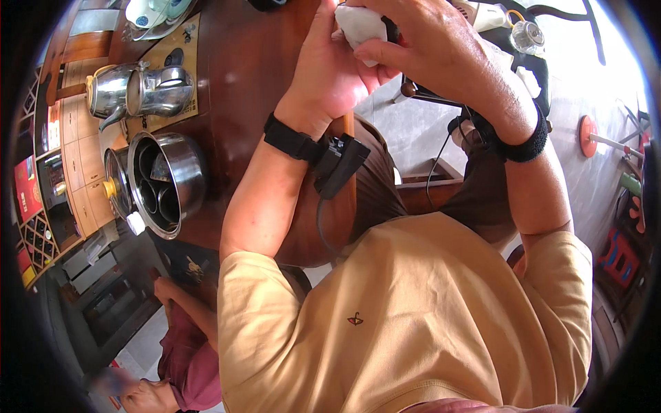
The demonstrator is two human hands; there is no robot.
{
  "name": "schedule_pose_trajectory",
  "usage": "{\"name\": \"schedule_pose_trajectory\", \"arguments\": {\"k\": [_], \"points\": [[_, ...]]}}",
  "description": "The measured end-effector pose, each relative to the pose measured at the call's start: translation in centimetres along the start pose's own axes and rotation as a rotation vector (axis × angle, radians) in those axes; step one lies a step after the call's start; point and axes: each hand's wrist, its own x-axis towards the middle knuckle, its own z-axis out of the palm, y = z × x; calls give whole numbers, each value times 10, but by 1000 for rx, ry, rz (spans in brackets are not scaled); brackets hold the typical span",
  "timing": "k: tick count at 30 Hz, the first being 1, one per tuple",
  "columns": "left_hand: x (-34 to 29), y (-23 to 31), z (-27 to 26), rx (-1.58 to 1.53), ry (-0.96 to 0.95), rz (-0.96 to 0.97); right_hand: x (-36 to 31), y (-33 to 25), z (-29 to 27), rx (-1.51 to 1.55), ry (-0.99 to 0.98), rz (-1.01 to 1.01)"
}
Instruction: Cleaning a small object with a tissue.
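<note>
At the top edge, both hands meet around a crumpled white wad that looks like tissue or cloth. My left hand is closed about it from the left, with the palm turned up. My right hand presses it from the right, thumb across its lower side. A small dark thing shows between the wad and my right fingers, too covered to name. A black strap circles each wrist, and the left one carries a black box with a cable.
On the wooden table at left stand a steel pot with dark pieces inside, two steel kettles and a dish. A glass jug stands at upper right. A person in a maroon shirt is at lower left.
</note>
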Motion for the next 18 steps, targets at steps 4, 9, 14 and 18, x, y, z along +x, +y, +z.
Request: {"name": "schedule_pose_trajectory", "arguments": {"k": [4, 9, 14, 18], "points": [[-1, 2, -5, -107, -28, -33, 2, 2, -1, 38, -45, -14], [-3, 0, 2, -25, 52, -26, 6, -3, -6, 79, -156, 187], [-1, -1, 4, 27, 46, -22, 3, -1, -14, 87, -126, 42], [-3, 1, 1, -5, -7, -25, -1, 1, -15, 216, -168, 67]]}}
